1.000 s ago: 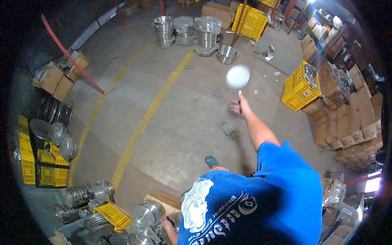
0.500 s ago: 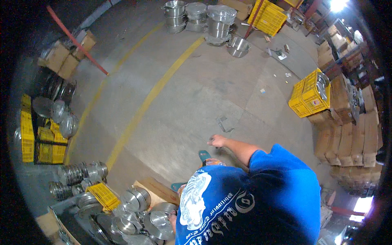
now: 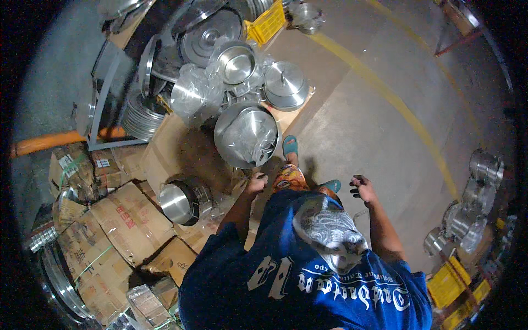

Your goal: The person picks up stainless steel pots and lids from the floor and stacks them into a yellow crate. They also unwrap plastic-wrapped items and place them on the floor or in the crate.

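My left hand (image 3: 257,182) hangs just below a large steel pot (image 3: 220,138), apart from its rim, with its fingers loosely bent and nothing visible in them. Crumpled clear plastic (image 3: 250,137) lies inside that pot. Out to the right, over the floor, my right hand (image 3: 363,188) is open, its bent fingers apart and their tips dark. Beyond the large pot are a lidded steel pot (image 3: 285,86) and a plastic-wrapped steel pot (image 3: 237,64). Another steel pot (image 3: 179,202) lies on its side, left of my left forearm.
Cardboard boxes (image 3: 132,223) are piled at the left, beside a metal-framed rack (image 3: 104,110) with stacked round lids (image 3: 142,118). A yellow crate (image 3: 267,23) stands at the far side. More pots (image 3: 459,220) and yellow crates (image 3: 448,283) are at the right, past the yellow floor line (image 3: 407,107).
My view has swung left toward the pots and boxes. My left hand, earlier beside a steel pot at the lower edge, now shows fully. My right hand, earlier stretched forward, now hangs at my right side.
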Demonstrator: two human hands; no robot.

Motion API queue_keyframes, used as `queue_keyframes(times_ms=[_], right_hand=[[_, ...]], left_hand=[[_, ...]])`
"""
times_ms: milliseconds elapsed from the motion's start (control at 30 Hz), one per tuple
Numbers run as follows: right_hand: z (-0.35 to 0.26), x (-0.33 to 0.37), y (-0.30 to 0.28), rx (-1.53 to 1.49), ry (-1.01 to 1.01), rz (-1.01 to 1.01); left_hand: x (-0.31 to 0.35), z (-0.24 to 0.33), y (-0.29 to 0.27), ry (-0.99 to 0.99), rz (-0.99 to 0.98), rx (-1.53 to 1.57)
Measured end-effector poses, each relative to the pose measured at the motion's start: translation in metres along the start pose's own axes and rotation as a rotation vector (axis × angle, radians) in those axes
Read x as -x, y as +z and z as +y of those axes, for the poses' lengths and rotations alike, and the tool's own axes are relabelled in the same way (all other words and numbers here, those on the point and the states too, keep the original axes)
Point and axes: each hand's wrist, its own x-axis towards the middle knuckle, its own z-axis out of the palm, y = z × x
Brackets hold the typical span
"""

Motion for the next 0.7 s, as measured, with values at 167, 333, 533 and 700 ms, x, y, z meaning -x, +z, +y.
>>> queue_keyframes(times_ms=[167,333,533,700], right_hand=[[-0.086,-0.082,0.054,0.251,-0.033,-0.164],[-0.193,-0.161,0.159,0.6,-0.372,-0.281],[-0.3,-0.237,0.287,0.541,-0.589,-0.408],[-0.328,-0.291,0.347,0.273,-0.678,-0.702]], left_hand=[[0.028,0.014,-0.035,0.002,0.612,-0.482],[0.045,0.092,-0.036,-0.551,0.63,0.254],[0.021,0.036,-0.032,-0.296,1.018,0.712],[0.034,-0.009,-0.056,-0.011,0.624,0.498]])
